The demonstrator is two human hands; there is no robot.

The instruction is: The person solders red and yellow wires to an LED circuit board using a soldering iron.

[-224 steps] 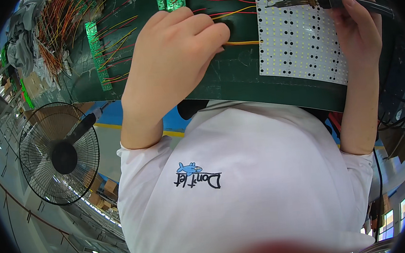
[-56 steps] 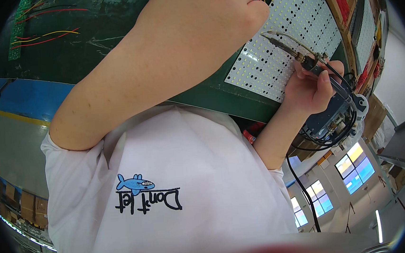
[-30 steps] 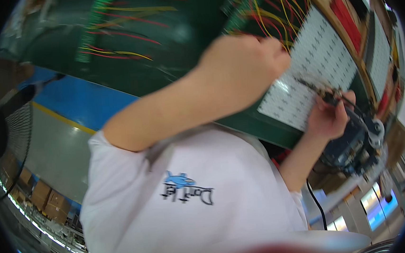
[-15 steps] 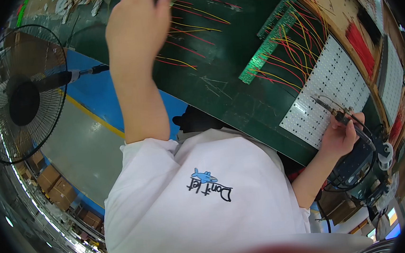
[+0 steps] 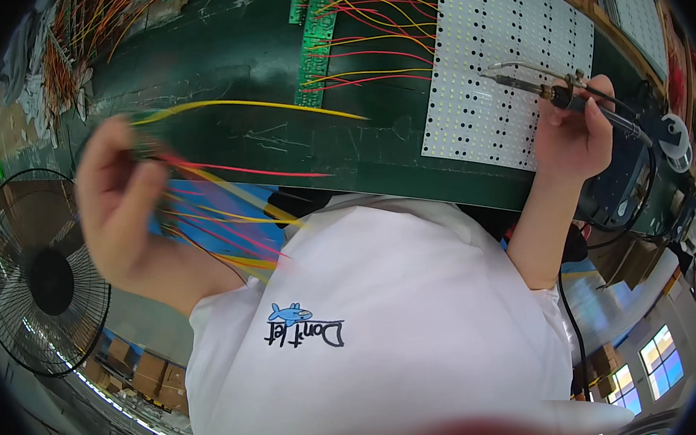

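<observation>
My left hand point(image 5: 118, 207), smeared by motion, is at the left, past the bench's near edge. Its fingers are closed on a narrow circuit board, mostly hidden, from which red and yellow wires point(image 5: 229, 104) trail to the right. In my right hand point(image 5: 575, 138) is a soldering iron point(image 5: 564, 100) with a thin curved metal tube along it. Its tip points left, above a white panel point(image 5: 472, 138) dotted with small light and black spots. Left of that panel lie green circuit boards point(image 5: 315, 65) with red and yellow wires running toward it.
A green bench top point(image 5: 213, 56) stretches across. At its far left is a heap of wired boards point(image 5: 66, 68). A black fan point(image 5: 46, 282) stands at the left. Past my right hand sits a dark blue box-shaped unit point(image 5: 614, 172) with a black cable.
My left hand has come off the bench toward me, carrying a wired board. The view has swung, so bench things appear further left. My right hand still holds the soldering iron over the white panel.
</observation>
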